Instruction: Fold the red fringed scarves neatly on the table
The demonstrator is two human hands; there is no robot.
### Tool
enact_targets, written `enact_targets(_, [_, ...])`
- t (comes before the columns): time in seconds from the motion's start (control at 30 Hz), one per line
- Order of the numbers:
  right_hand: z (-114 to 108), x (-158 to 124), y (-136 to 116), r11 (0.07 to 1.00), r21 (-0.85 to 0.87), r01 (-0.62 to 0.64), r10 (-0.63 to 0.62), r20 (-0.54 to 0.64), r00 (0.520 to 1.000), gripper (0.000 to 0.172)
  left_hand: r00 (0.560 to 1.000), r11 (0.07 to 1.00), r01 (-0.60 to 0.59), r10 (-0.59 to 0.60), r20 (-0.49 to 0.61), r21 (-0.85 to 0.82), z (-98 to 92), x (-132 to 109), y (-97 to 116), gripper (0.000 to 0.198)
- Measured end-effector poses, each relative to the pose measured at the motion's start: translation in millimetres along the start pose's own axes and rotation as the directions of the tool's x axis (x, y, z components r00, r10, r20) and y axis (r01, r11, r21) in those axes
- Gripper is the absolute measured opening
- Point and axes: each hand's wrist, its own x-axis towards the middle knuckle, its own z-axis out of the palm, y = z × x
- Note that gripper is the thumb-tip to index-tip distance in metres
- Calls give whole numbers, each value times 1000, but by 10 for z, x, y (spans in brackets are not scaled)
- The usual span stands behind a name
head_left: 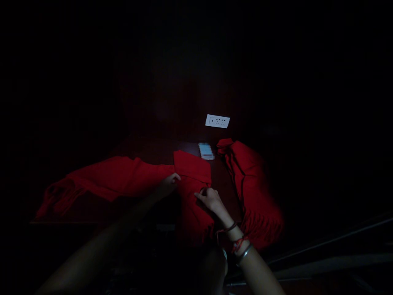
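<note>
A red fringed scarf (116, 176) lies across the dark tabletop, its long end to the left and a folded part in the middle that hangs over the near edge. My left hand (170, 183) is closed on the scarf at the left side of that fold. At the fold's right side, my right hand (211, 200) pinches the cloth between thumb and curled fingers. Bracelets circle my right wrist. Another red fringed cloth (251, 176) is bunched on the right, apart from both hands; whether the two pieces join is not visible.
A small pale rectangular object (206, 151), blurred out, lies behind the fold. On the dark wall sits a white socket plate (217, 121). The table's front edge (61, 223) shows faintly at left. Deep shadow hides most of the surroundings.
</note>
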Motion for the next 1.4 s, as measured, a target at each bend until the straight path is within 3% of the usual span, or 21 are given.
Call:
enact_targets(0.1, [106, 26, -109, 1000, 27, -13, 16, -89, 996, 13, 997, 998, -43, 40, -71, -52, 43, -11, 53, 19])
enact_targets(0.17, [155, 16, -144, 968, 248, -33, 65, -120, 991, 9, 994, 991, 21, -35, -104, -128, 44, -20, 104, 21])
enact_targets(0.3, [128, -44, -52, 743, 664, -86, 151, -42, 988, 14, 960, 896, 234, -274, -55, -377, 17, -50, 173, 31])
enact_targets(0.4, [-8, -72, 111, 728, 683, -53, 182, -118, 976, 12, 950, 830, 281, -313, 15, -481, 50, -93, 204, 31])
enact_targets(0.47, [-129, -87, 216, 803, 595, -13, 200, -249, 948, 14, 945, 822, 309, -322, 58, -479, 103, -136, 218, 30])
enact_targets(0.53, [-240, -122, 286, 919, 394, -3, 141, -323, 936, 21, 940, 856, 336, -327, 93, -393, 161, -186, 224, 33])
enact_targets(0.63, [-327, -203, 304, 1000, 1, 28, -27, -232, 972, 28, 975, 970, 223, -220, 37, -97, 216, -253, 226, 36])
enact_targets(0.73, [-312, -237, 253, 981, -194, 15, -35, -100, 994, 29, 998, 972, 28, -17, -53, 231, 215, -280, 237, 31])
enact_targets(0.8, [-279, -198, 209, 974, -224, -24, -1, -110, 994, 35, 997, 924, 2, 28, -72, 383, 195, -271, 246, 36])
enact_targets(0.9, [-251, -87, 173, 987, -160, -21, -11, -195, 981, 43, 994, 854, 53, 4, -109, 517, 150, -225, 229, 38])
enact_targets(1.03, [-283, -14, 243, 997, -74, -35, 12, -294, 956, 39, 999, 843, 52, -38, -37, 535, 72, -162, 122, 29])
enact_targets(1.1, [-308, -33, 298, 996, -75, -38, 16, -277, 961, 37, 999, 861, 31, -37, 2, 508, 48, -158, 72, 28])
enact_targets(1.23, [-332, -99, 294, 981, -196, -5, -27, -160, 987, 38, 998, 834, -25, 52, -33, 551, 86, -207, 105, 31])
enact_targets(1.4, [-302, -62, 148, 915, -402, 22, -109, -196, 975, 42, 971, 744, -54, 195, -140, 666, 204, -207, 193, 46])
